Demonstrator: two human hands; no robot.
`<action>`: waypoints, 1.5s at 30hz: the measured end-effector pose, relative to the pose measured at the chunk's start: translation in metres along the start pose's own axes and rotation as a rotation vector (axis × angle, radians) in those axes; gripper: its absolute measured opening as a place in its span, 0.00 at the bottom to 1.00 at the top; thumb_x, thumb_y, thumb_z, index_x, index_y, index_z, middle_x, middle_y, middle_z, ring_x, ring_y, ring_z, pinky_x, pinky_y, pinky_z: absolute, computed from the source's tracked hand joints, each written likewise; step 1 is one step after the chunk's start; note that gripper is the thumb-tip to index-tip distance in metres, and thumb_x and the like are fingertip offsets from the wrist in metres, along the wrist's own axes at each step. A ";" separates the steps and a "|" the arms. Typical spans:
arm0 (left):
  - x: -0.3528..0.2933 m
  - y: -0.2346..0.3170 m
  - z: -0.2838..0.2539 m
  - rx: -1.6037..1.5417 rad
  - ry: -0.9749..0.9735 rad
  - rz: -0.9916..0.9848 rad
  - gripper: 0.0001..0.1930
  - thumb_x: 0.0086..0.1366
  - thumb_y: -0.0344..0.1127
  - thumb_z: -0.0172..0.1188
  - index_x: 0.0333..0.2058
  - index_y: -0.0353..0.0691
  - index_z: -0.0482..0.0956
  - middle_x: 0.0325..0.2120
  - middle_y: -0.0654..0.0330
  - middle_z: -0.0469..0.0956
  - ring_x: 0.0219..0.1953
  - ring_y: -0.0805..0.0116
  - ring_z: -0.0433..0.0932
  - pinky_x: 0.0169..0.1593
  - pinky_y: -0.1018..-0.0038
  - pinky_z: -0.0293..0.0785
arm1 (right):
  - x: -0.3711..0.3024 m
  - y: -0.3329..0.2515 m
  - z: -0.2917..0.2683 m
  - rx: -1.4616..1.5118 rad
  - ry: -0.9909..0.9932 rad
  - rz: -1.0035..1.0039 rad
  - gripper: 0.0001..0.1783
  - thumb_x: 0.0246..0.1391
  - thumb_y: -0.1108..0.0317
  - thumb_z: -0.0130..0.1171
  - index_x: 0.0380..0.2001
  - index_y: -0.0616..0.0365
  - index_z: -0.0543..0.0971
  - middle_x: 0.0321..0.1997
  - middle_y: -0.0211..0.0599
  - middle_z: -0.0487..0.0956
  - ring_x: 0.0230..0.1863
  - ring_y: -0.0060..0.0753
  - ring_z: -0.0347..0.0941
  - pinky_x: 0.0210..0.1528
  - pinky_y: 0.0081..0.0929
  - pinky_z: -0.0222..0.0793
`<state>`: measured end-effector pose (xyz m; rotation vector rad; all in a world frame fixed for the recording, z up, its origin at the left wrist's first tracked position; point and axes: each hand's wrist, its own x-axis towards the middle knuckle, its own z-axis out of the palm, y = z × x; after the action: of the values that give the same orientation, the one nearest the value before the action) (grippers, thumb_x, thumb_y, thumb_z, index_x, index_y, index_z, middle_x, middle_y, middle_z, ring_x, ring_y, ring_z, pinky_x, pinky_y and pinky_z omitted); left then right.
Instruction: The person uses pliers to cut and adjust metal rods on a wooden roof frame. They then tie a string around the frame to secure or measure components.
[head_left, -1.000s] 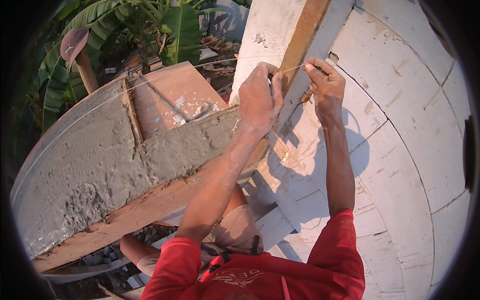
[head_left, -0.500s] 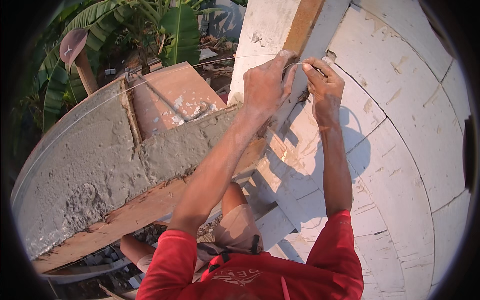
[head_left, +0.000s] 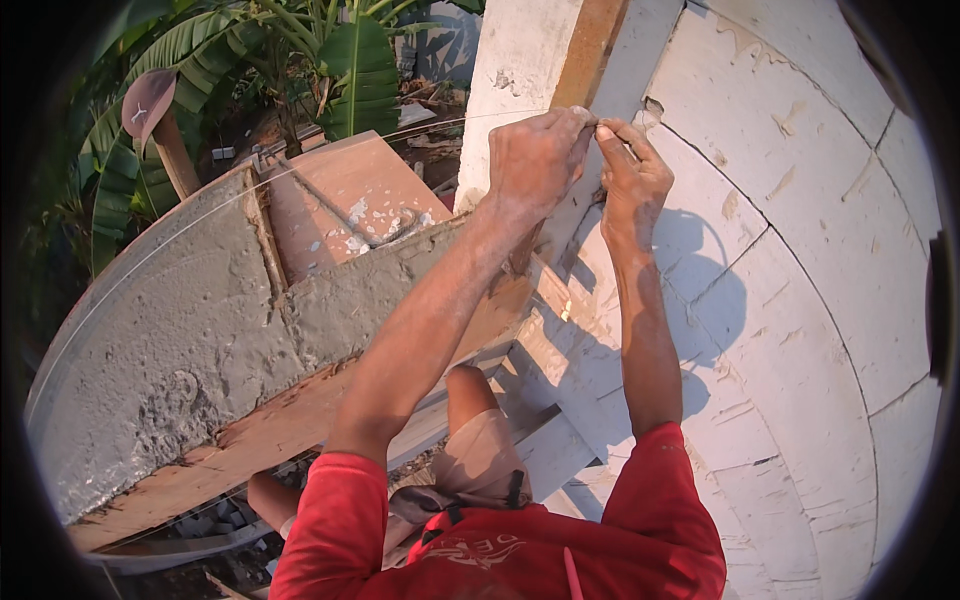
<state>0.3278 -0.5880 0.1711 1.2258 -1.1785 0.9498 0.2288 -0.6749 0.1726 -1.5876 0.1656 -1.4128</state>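
Note:
A thin pale string (head_left: 452, 121) runs from the far left, over the wet grey concrete (head_left: 190, 320), up to my hands. My left hand (head_left: 535, 165) is closed on the string beside a wooden board (head_left: 588, 50) on the white column (head_left: 515, 70). My right hand (head_left: 637, 175) is raised just right of it, thumb and forefinger pinched together at the string's end. The fingertips of both hands nearly touch. Exactly how the string passes between the fingers is too small to make out.
A white block wall (head_left: 800, 250) rises on the right. Wooden formwork (head_left: 230, 435) edges the concrete, with a reddish panel (head_left: 350, 180) behind it. A cap (head_left: 148, 102) hangs on a wooden post (head_left: 176, 160) at the far left, near banana plants (head_left: 360, 75).
My right hand has moved slightly left, closer to my left hand, and its pinched fingertips now meet the left fingers. The left hand stays nearly in place, still holding the string.

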 end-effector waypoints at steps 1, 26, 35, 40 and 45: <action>0.000 0.000 0.000 0.003 -0.008 0.003 0.04 0.63 0.31 0.67 0.37 0.46 0.84 0.27 0.59 0.85 0.26 0.60 0.85 0.28 0.68 0.79 | 0.000 -0.001 0.000 -0.049 -0.004 -0.032 0.18 0.59 0.66 0.70 0.48 0.66 0.82 0.28 0.23 0.77 0.25 0.11 0.61 0.29 0.15 0.56; 0.002 0.007 -0.005 -0.065 -0.090 -0.124 0.05 0.66 0.34 0.66 0.38 0.43 0.84 0.28 0.57 0.86 0.30 0.59 0.87 0.33 0.66 0.80 | -0.031 -0.001 -0.019 -0.198 -0.141 -0.076 0.18 0.71 0.52 0.52 0.49 0.57 0.70 0.34 0.32 0.86 0.30 0.18 0.62 0.37 0.22 0.62; 0.002 0.007 -0.003 -0.059 -0.074 -0.122 0.05 0.66 0.34 0.66 0.38 0.42 0.85 0.28 0.56 0.86 0.29 0.60 0.87 0.33 0.67 0.80 | -0.030 -0.002 -0.017 -0.193 -0.139 -0.058 0.16 0.71 0.55 0.53 0.49 0.56 0.72 0.35 0.31 0.86 0.28 0.16 0.59 0.33 0.21 0.60; 0.001 0.006 -0.001 -0.090 -0.024 -0.080 0.04 0.64 0.31 0.66 0.37 0.42 0.82 0.26 0.56 0.84 0.27 0.57 0.85 0.29 0.66 0.78 | -0.025 0.001 -0.012 -0.168 -0.127 -0.099 0.13 0.70 0.58 0.54 0.48 0.57 0.72 0.33 0.31 0.85 0.26 0.15 0.57 0.28 0.20 0.58; 0.000 0.006 -0.001 -0.091 -0.006 -0.063 0.04 0.64 0.31 0.65 0.37 0.41 0.82 0.26 0.55 0.84 0.27 0.56 0.85 0.30 0.65 0.78 | -0.017 -0.002 -0.004 -0.136 -0.153 -0.082 0.12 0.71 0.61 0.54 0.47 0.58 0.73 0.31 0.29 0.83 0.24 0.15 0.59 0.27 0.20 0.57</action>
<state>0.3227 -0.5862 0.1725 1.1863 -1.1689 0.8377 0.2187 -0.6651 0.1614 -1.8254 0.1086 -1.3589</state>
